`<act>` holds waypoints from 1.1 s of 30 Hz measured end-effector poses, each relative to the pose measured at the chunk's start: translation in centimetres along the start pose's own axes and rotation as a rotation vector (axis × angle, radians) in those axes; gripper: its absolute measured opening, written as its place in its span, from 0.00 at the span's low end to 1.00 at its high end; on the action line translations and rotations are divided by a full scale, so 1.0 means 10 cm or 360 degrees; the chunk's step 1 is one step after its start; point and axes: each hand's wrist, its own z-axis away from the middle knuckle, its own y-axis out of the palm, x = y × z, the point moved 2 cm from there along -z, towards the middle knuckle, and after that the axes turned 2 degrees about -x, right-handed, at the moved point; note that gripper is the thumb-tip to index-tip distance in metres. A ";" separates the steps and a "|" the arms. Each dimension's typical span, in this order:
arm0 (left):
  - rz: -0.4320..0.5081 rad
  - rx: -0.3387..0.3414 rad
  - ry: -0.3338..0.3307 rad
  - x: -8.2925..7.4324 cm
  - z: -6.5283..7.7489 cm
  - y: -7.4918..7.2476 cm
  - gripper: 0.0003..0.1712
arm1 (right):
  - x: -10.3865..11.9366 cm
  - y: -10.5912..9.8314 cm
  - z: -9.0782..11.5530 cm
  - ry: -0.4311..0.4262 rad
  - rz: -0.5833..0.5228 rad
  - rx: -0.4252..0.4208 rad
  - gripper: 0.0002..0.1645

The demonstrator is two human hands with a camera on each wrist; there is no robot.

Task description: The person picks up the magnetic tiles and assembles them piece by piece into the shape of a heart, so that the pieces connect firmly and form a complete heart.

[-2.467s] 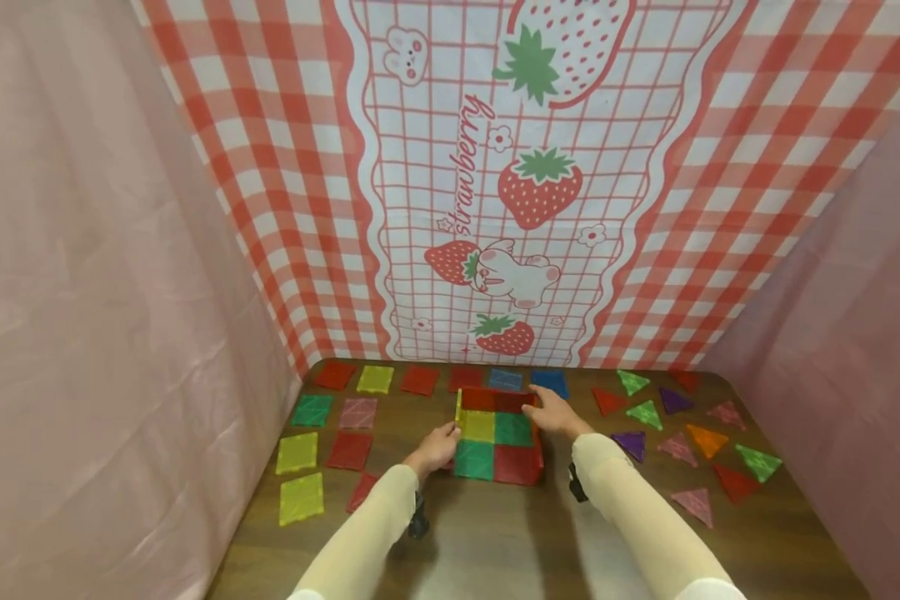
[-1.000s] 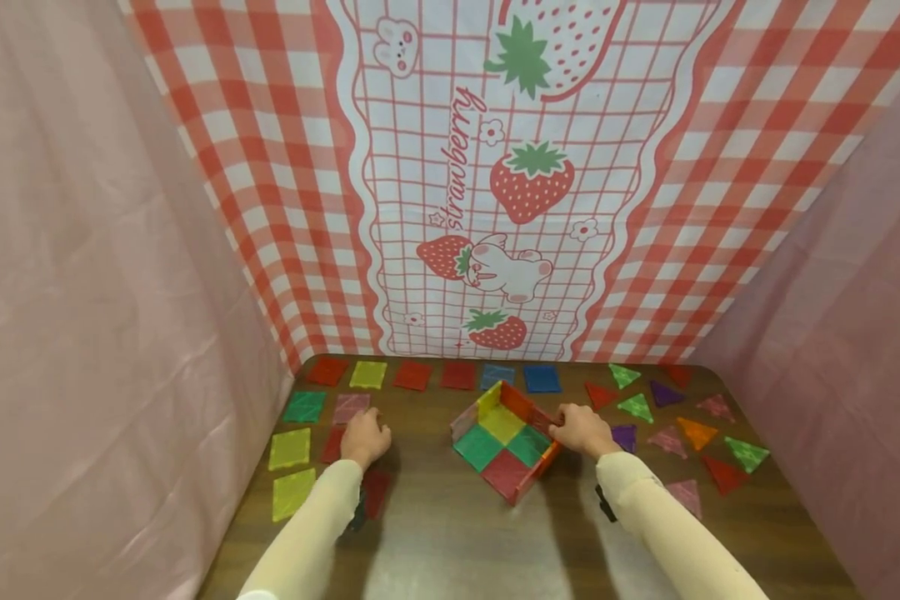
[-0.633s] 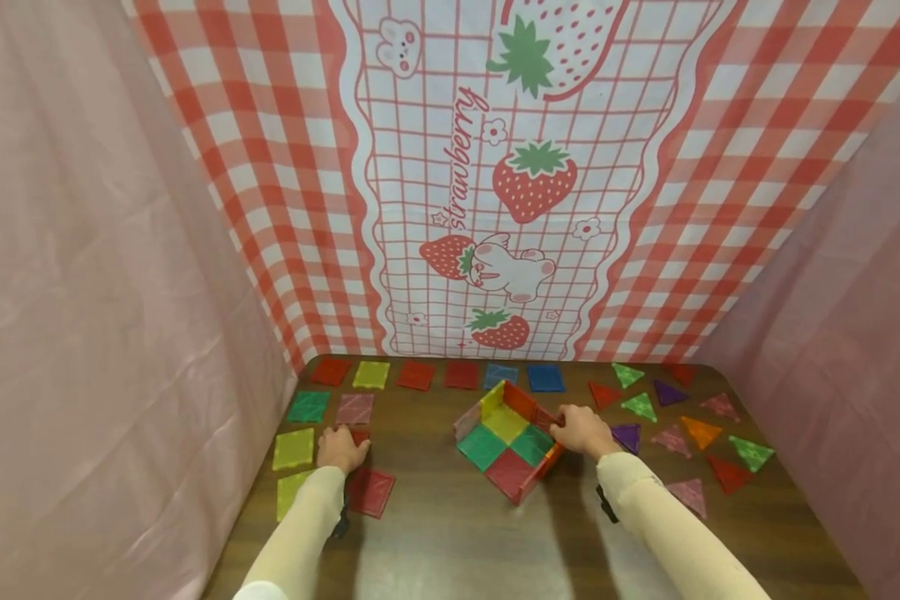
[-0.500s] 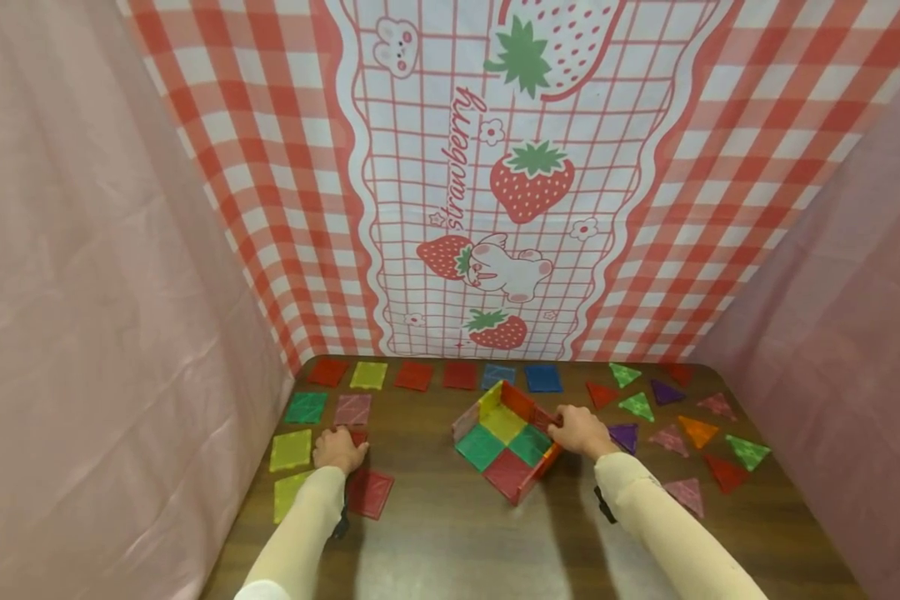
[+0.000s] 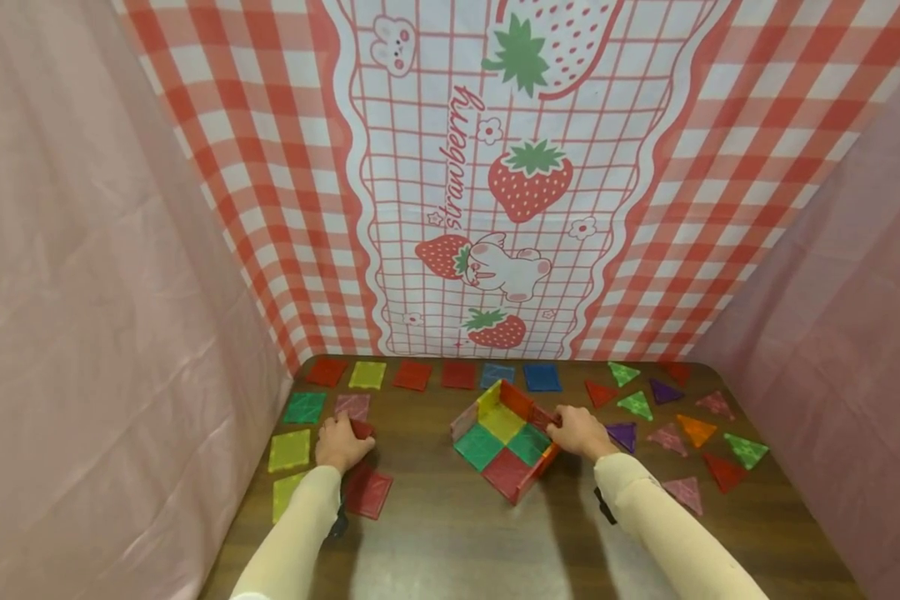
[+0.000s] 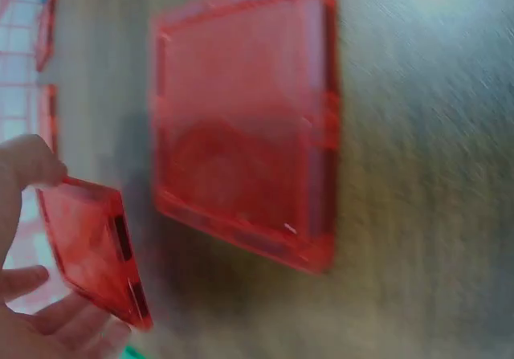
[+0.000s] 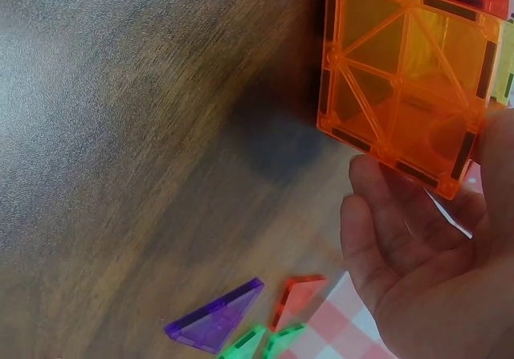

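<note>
Currently, the left hand (image 5: 343, 442) is gripping a red tile (image 6: 92, 242), its digits pressing opposite edges of the square, translucent plastic. That tile is tilting over the wood-grained table (image 5: 457, 542), well left of the box (image 5: 482, 447), and dark strips are showing in its rim. Nearer the person, a second tile (image 5: 370, 492) is lying flat, its smooth red face sitting inside a raised border. The right hand (image 5: 581, 431) is pinching the box at its right corner. Four squares, yellow, green, green and red, are forming the box's floor, while upright tiles are walling some sides; one orange wall (image 7: 401, 94) is displaying thin diagonal ribs and dark edge strips. To the right, glassy triangles (image 5: 695, 431) in green, purple, orange, pink and red are lying scattered. Behind, a checked cloth (image 5: 420, 167) is hanging, and pink drapes (image 5: 120, 292) are flanking the table in loose folds.
</note>
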 end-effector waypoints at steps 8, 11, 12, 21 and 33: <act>0.0312 -0.0023 0.0362 -0.42 0.11 0.08 0.54 | 0.00 -0.02 0.00 -0.0008 0.0006 -0.0003 0.11; 0.0430 -0.0016 0.0408 -0.55 0.16 0.15 0.54 | 0.00 -0.03 0.00 -0.0018 0.0007 -0.0027 0.11; 0.0470 0.0004 0.0405 -0.59 0.18 0.18 0.53 | 0.01 -0.03 0.00 -0.0018 0.0009 -0.0033 0.11; 0.0703 0.0222 0.0434 -0.83 0.47 0.45 0.51 | 0.00 0.02 0.03 0.0005 0.0018 -0.0028 0.13; 0.0709 0.0312 0.0548 -1.05 0.61 0.65 0.51 | 0.00 0.04 0.06 -0.0026 -0.0023 -0.0077 0.09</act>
